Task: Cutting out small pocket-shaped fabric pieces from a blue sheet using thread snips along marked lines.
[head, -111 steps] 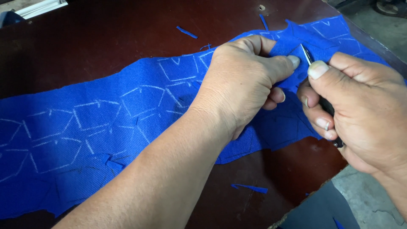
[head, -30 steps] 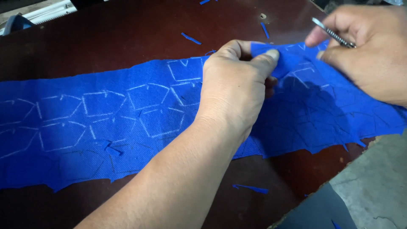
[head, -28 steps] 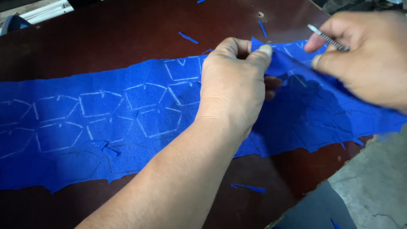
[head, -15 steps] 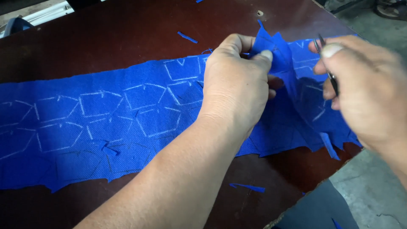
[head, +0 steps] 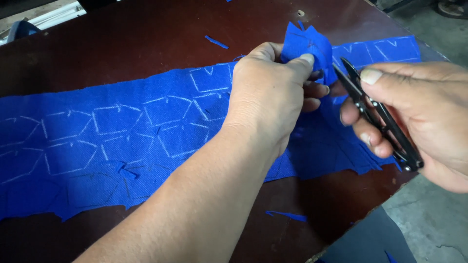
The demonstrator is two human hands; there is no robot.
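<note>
The left hand point(head: 273, 97) has its grip clenched on a raised fold of the blue fabric strip point(head: 122, 136), pinching it between thumb and fingers above the dark brown bench point(head: 122, 44). The rest of the strip lies flat across the bench, marked with white chalk outlines. The right hand point(head: 419, 122) has its grip closed around black thread snips point(head: 380, 117), blades parted, tips just beside the lifted fold. Small blue offcuts point(head: 216, 42) lie on the bench near the strip.

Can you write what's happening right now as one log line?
left hand: pinches lifted flap of blue chalk-marked fabric strip | right hand: holds small black thread snips, blades open | surface: dark brown table
</note>
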